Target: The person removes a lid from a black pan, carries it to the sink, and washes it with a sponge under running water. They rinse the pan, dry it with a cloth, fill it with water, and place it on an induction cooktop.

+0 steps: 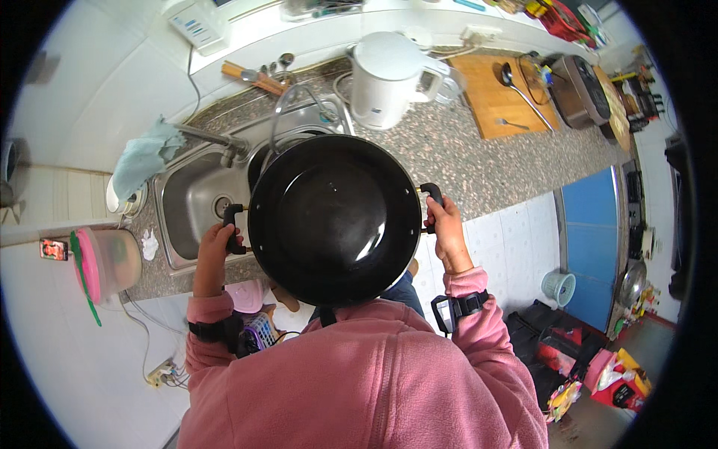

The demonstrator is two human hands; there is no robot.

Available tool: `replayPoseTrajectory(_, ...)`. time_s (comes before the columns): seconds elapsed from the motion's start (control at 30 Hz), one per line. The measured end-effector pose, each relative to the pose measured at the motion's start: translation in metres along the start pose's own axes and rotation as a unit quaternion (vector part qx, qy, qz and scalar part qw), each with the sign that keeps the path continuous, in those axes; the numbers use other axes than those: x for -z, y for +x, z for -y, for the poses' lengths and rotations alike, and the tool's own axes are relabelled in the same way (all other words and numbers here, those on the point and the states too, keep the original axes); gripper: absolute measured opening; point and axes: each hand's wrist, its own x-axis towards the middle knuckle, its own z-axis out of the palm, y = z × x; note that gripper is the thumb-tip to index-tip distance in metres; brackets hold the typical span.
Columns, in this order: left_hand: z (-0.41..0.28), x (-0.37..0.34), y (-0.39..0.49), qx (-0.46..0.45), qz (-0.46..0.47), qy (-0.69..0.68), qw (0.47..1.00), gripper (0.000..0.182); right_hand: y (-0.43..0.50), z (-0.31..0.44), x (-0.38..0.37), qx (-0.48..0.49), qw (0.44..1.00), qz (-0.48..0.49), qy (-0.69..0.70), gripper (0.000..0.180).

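Note:
A large black two-handled pot (336,219) is held up before my chest, its dark inside facing the camera. My left hand (217,247) grips one black side handle, and my right hand (446,224) grips the opposite one. Bright reflections lie on the pot's inner surface, and a few tiny specks show near its middle. Behind and below it, the stainless steel double sink (188,207) is partly hidden. A metal faucet (216,140) reaches over the left basin, with a pale blue cloth (146,154) hung at its end.
A white electric kettle (381,84) stands on the speckled counter (449,163). Farther right, a wooden cutting board (482,106) carries a ladle (524,92) and a fork (511,123), near a rice cooker (580,92). A pink-lidded plastic container (115,264) sits left of the sink.

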Motion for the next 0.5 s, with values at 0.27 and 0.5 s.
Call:
replayPoseTrajectory(0.27,0.005,-0.141,-0.072,-0.024,0.047,0.032,0.998,0.019,-0.025,-0.001,0.158,0.022,0.996,-0.074,0.032,0.02)
replayPoseTrajectory(0.5,0.02,-0.298,-0.118,-0.036,0.131,0.02,0.991,0.012,-0.052,0.016,0.322,0.099,0.986,-0.134,0.003,0.025)
